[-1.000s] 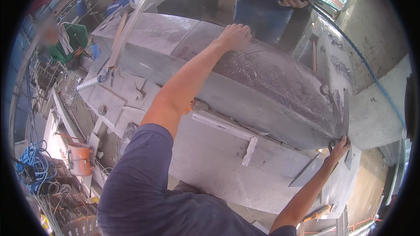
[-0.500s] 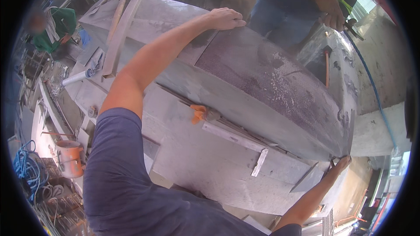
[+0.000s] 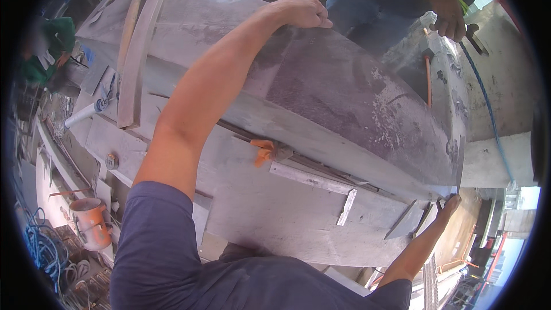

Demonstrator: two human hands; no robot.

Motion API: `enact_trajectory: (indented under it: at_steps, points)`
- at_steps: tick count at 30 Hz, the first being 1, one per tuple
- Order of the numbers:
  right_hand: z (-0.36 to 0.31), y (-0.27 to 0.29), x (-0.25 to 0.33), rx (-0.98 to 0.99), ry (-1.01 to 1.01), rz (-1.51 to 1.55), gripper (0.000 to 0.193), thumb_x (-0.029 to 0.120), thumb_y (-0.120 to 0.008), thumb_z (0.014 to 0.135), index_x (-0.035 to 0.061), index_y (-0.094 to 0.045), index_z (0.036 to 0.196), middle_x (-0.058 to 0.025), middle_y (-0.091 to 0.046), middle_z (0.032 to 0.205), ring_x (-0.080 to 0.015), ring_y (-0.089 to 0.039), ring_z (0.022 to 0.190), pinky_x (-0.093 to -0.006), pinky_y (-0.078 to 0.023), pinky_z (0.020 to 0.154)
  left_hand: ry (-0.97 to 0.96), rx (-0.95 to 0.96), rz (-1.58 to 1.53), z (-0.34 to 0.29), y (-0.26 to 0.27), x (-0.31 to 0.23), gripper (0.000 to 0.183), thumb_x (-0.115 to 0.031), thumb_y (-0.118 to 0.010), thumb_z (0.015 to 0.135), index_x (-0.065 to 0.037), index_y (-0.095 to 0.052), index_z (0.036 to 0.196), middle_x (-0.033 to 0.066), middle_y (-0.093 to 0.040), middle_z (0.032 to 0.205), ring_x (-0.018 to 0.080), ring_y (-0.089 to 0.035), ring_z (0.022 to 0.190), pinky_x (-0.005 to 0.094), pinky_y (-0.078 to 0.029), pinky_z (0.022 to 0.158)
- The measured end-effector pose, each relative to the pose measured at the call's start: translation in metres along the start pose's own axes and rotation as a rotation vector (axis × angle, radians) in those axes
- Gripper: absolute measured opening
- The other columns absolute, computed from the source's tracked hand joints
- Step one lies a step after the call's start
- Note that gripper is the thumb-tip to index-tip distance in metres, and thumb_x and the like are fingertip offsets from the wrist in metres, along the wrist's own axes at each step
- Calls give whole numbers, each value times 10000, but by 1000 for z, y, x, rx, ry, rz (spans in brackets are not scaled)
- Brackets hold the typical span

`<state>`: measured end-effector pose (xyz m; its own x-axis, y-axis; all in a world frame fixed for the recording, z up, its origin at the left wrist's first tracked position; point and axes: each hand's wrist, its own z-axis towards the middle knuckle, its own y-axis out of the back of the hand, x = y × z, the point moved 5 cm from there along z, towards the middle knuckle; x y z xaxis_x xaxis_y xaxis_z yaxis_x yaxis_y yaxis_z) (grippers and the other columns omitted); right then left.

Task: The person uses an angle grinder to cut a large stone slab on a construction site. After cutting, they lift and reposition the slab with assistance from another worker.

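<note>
A large purplish-grey stone-like slab [image 3: 338, 89] with pale dusty patches lies before me, its long sides tapering to the right. My left hand [image 3: 307, 12] is closed at its far edge, the fingers curled over the rim. At the near right corner, my right hand [image 3: 451, 202] has its fingers bent round the edge; a small dark piece shows beside them, too small to name. On the lower ledge, nearer to me, rest an L-shaped metal square [image 3: 313, 178] and a crumpled orange-and-grey glove-like item [image 3: 265, 152].
A co-worker's hand [image 3: 449, 20] holds a dark tool [image 3: 476, 40] across the slab. A long metal bar [image 3: 140, 63] and wooden handle [image 3: 131, 23] lie left, near a sealant gun [image 3: 86, 113]. An orange bucket [image 3: 90, 224] stands lower left; a blue rope [image 3: 491, 115] hangs right.
My view has shifted slightly. Both hands stay at the same edges of the slab, and the left fingers look a little more curled. The co-worker's hand has moved a little.
</note>
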<state>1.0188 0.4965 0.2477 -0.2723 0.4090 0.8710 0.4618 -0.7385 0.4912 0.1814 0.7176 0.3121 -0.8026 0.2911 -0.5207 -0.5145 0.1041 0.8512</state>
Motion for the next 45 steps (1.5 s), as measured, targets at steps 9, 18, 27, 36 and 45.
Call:
enact_trajectory:
  at_steps: [9,18,27,36,45]
  points:
    - [28,2,-15,110,80,-14,556,512,-407,1061,179,-420,1507,-112,-473,1374,-372,-536,1254,-613,-611,907,59,-4,-44,-3,10,28,410,-474,-672,1053,-171,-814,1290,150,-762,1310,328,-684,1251,485,-524,1062]
    - [15,-12,-5,175,-38,-77,581,469,-349,1104,153,-351,1592,-169,-457,1544,-393,-534,1351,-585,-642,911,199,67,52,-4,8,31,517,-489,-611,1037,-195,-733,1445,71,-679,1517,318,-608,1422,497,-486,1182]
    - [34,3,-18,140,29,-41,420,481,-417,1073,143,-454,1320,-98,-496,1151,-312,-591,1027,-582,-652,826,218,25,73,5,-2,24,442,-461,-597,1086,-171,-778,1367,119,-723,1436,357,-635,1369,502,-500,1139]
    - [25,-7,-11,114,24,-68,544,459,-396,1081,111,-407,1498,-154,-517,1399,-366,-561,1282,-606,-640,898,127,-41,70,-5,4,33,490,-449,-614,1094,-94,-747,1405,131,-735,1433,333,-650,1368,414,-474,1171]
    - [-83,-8,118,-482,466,-963,453,371,-657,1015,32,-651,1316,-153,-705,1181,-304,-670,1162,-439,-560,978,167,160,159,5,22,30,519,-477,-649,1068,-71,-751,1375,130,-733,1407,315,-662,1302,461,-476,1142]
